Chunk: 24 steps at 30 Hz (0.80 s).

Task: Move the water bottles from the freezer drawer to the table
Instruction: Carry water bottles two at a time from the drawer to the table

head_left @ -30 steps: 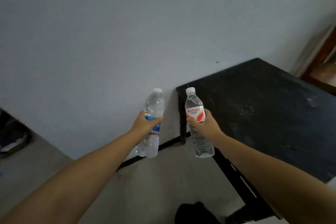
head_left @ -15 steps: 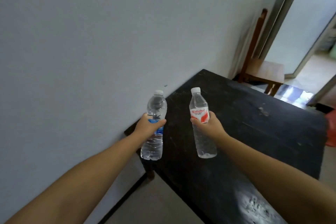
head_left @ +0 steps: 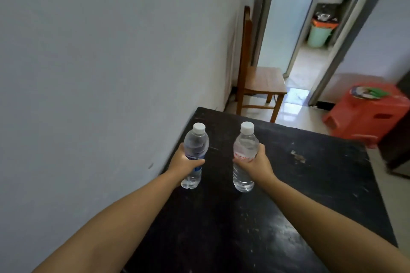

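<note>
At frame centre, grips: your left hand (head_left: 185, 163) wraps the blue-label bottle (head_left: 195, 155); your right hand (head_left: 255, 163) wraps the red-label bottle (head_left: 244, 157).
Axes: both upright, caps toward frame top.
Below: black table (head_left: 310, 184) directly beneath; contact unclear, so lower straight down.

Dim room, doorway (head_left: 310, 55) daylight, slight motion blur.

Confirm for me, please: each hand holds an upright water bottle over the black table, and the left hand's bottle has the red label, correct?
Not quite. In the head view the left hand holds the blue-labelled bottle; the red-labelled bottle is in the right hand. The rest stands: both are upright over the black table.
</note>
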Available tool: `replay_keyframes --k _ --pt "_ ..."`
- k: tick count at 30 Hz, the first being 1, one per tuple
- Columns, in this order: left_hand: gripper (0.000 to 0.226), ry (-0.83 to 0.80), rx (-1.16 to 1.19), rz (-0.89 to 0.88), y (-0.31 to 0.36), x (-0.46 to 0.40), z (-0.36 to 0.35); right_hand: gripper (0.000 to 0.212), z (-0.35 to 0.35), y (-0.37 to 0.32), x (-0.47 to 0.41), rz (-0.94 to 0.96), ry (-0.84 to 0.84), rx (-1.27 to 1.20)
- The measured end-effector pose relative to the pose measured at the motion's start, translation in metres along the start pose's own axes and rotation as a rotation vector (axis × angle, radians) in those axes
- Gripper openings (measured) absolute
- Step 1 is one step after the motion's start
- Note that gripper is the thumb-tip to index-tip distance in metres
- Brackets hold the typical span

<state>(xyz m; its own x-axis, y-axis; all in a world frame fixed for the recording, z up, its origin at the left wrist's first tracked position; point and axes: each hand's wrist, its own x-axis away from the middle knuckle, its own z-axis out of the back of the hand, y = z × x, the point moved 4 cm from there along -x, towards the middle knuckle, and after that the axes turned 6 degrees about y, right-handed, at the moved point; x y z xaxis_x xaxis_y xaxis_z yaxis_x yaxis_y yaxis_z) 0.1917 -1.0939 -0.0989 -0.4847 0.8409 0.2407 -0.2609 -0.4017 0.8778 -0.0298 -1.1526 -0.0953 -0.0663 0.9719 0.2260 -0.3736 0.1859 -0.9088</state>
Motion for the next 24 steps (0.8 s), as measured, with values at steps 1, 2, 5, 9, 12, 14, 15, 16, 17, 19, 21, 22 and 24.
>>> replay_keyframes --k 1,2,5,9,12,14,15,16,17,19,21,22,24 --pt "0.06 -0.011 0.004 -0.02 0.007 -0.013 -0.002 0.078 -0.003 -0.005 -0.009 -0.003 0.011 -0.008" --pt "0.059 -0.01 0.018 -0.039 0.013 -0.038 -0.005 0.08 -0.008 -0.01 -0.029 -0.008 0.034 -0.014" --pt "0.06 0.019 0.046 -0.059 0.024 -0.098 -0.013 0.083 -0.025 -0.023 -0.079 -0.022 0.11 -0.028" --pt "0.066 0.027 0.077 -0.115 0.039 -0.146 -0.027 0.083 -0.046 -0.034 -0.129 -0.003 0.158 -0.029" --pt "0.065 0.022 0.084 -0.16 0.042 -0.174 -0.034 0.084 -0.064 -0.039 -0.156 0.022 0.141 -0.033" --pt "0.062 0.018 0.083 -0.151 0.041 -0.19 -0.038 0.084 -0.072 -0.039 -0.168 0.051 0.133 -0.023" --pt "0.061 0.011 0.082 -0.14 0.039 -0.196 -0.04 0.084 -0.076 -0.038 -0.172 0.059 0.13 -0.022" --pt "0.06 0.004 0.086 -0.126 0.036 -0.202 -0.042 0.084 -0.079 -0.035 -0.176 0.064 0.13 -0.022" --pt "0.06 0.004 0.092 -0.114 0.032 -0.206 -0.043 0.083 -0.08 -0.035 -0.179 0.072 0.128 -0.018" --pt "0.058 0.024 0.12 -0.074 0.021 -0.215 -0.044 0.083 -0.082 -0.031 -0.185 0.079 0.12 -0.002" --pt "0.062 0.015 0.129 -0.05 0.015 -0.216 -0.044 0.084 -0.081 -0.028 -0.187 0.079 0.119 0.005" --pt "0.065 -0.001 0.123 -0.049 0.014 -0.216 -0.046 0.084 -0.08 -0.025 -0.186 0.076 0.118 0.012" --pt "0.067 -0.017 0.116 -0.056 0.015 -0.214 -0.047 0.085 -0.079 -0.024 -0.184 0.068 0.106 0.029"
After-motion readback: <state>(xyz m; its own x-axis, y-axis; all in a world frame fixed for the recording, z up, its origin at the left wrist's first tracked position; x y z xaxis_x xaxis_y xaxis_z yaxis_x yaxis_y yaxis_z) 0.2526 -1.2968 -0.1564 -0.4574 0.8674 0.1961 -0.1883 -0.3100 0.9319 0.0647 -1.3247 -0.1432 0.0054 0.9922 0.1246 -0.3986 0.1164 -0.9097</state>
